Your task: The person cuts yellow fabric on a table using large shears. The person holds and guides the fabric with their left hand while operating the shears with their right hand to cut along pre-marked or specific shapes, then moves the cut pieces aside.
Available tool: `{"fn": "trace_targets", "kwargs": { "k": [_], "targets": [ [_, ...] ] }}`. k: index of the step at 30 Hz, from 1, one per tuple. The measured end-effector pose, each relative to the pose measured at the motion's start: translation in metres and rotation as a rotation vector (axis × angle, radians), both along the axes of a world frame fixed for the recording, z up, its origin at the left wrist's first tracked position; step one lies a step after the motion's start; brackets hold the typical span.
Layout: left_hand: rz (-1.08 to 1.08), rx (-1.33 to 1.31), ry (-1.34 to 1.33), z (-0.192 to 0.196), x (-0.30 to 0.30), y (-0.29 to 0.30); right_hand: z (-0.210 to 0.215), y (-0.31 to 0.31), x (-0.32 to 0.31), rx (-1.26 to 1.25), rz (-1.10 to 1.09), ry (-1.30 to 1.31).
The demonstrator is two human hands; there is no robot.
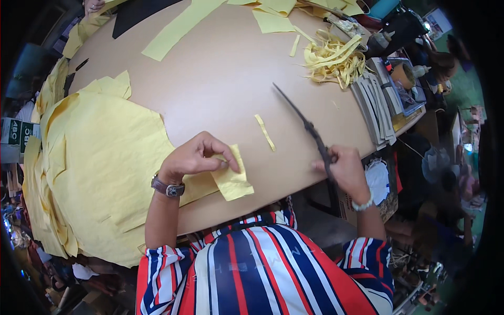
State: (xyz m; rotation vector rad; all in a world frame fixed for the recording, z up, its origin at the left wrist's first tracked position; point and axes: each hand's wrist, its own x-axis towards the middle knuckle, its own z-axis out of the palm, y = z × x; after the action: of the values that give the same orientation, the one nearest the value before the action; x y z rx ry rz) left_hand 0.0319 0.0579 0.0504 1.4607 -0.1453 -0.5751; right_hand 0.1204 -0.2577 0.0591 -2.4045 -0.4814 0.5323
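Note:
My right hand (344,168) is wrapped round the handles of dark scissors (311,128), held over the right side of the table. Their long blades point to the far left and look closed or nearly so. My left hand (199,157), with curled fingers, has its thumb and forefinger at a small yellow fabric piece (234,186) near the table's front edge. The hand partly covers that piece. A narrow yellow strip (265,133) lies on the table between my two hands. Left of my left hand spreads a large stack of yellow fabric sheets (105,163).
The brown table (210,94) carries a tangled heap of yellow offcuts (338,58) at the far right. Beside it are grey strips (374,107) and a blue tray (412,97). Longer yellow panels (181,31) lie at the back. Another person's hand (93,6) shows far left.

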Motion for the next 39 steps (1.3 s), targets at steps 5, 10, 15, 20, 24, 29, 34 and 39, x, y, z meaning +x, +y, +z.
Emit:
{"fn": "trace_targets", "kwargs": {
  "k": [5,10,15,20,24,29,34,39],
  "targets": [
    [0.169,-0.128,-0.037,-0.002,-0.022,0.001,-0.007,0.040,0.055,-0.084,-0.007,-0.086],
    [0.331,-0.092,-0.125,-0.012,-0.020,-0.006,-0.036,0.100,0.018,0.149,0.357,-0.640],
    [0.601,-0.010,-0.313,-0.008,-0.009,-0.024,-0.058,0.105,0.004,0.258,0.579,-0.614],
    [0.745,0.689,-0.686,-0.015,-0.036,-0.012,-0.050,0.121,0.057,0.260,0.557,-0.833],
    [1.039,1.261,-0.507,-0.001,-0.090,0.024,-0.027,0.118,0.122,0.119,0.247,-0.861],
    [1.521,1.865,0.044,-0.002,-0.183,0.091,-0.027,0.154,0.137,0.006,0.302,-1.106],
    [1.640,1.938,0.072,-0.022,-0.221,0.109,-0.038,0.261,0.022,0.125,0.667,-0.531],
    [1.615,1.776,-0.166,-0.021,-0.217,0.106,-0.027,0.346,-0.042,0.070,0.753,-0.148]
  ]
}}
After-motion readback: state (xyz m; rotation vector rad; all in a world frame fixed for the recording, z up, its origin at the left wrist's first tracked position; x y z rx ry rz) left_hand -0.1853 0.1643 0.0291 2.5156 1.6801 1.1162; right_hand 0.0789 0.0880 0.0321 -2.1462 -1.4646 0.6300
